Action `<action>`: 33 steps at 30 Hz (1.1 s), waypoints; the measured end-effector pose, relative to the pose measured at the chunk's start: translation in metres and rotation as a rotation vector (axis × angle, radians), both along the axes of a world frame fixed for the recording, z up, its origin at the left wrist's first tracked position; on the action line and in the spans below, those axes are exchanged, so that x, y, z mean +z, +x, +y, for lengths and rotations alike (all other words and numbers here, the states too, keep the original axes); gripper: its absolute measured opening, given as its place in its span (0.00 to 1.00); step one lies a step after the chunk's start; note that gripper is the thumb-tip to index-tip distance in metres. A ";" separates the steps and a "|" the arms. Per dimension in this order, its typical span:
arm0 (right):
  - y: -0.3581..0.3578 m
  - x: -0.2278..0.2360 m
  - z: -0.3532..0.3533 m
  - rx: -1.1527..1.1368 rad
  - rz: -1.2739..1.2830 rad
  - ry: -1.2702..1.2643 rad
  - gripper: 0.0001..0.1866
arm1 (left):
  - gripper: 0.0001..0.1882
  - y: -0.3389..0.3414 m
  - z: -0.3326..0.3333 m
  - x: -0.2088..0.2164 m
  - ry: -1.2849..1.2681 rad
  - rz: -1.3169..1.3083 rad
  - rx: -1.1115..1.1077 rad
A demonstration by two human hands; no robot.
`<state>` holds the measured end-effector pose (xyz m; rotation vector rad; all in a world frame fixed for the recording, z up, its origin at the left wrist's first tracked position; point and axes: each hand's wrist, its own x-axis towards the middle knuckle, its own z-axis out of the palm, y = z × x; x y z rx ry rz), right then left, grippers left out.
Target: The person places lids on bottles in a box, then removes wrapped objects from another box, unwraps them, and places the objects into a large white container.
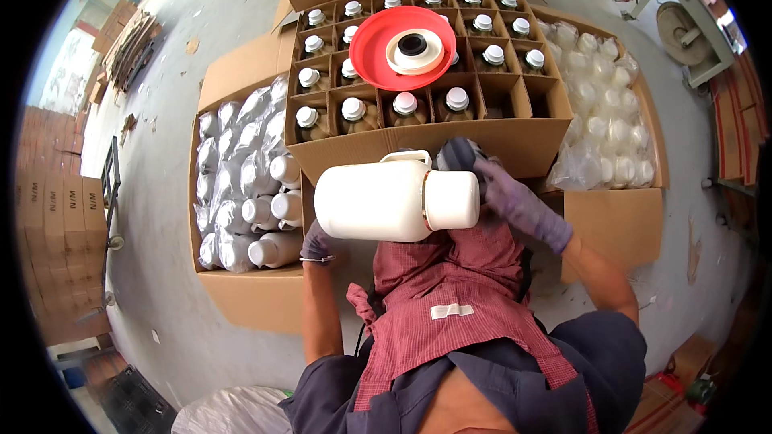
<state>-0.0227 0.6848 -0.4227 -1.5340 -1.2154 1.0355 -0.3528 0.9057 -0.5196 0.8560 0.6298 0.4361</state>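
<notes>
A cream-white vacuum jug (370, 201) lies sideways across my lap, with a gold ring below its cap and a loop handle on the far side. My left hand (316, 243), in a purplish glove, grips the jug's base end; the jug hides most of its fingers. At the cap end is my gloved right hand (523, 205), closed about a dark rounded thing (460, 153) beside the cap. Blur and overlap keep me from telling what that dark thing is. Just beyond, a red dish (368, 40) carrying a cream ring and black part rests on the divided carton (362, 143).
White-capped bottles (352, 108) fill many of the carton's compartments. To the left stands an open box (249, 285) of wrapped grey-white jugs; to the right, another box (658, 153) of bagged pale pieces. Stacked cartons (60, 233) and a metal-legged stand (700, 40) lie farther out.
</notes>
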 end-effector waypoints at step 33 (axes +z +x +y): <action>0.045 0.062 0.185 -0.166 -0.878 0.631 0.29 | 0.34 0.225 0.005 0.145 0.153 -0.370 0.103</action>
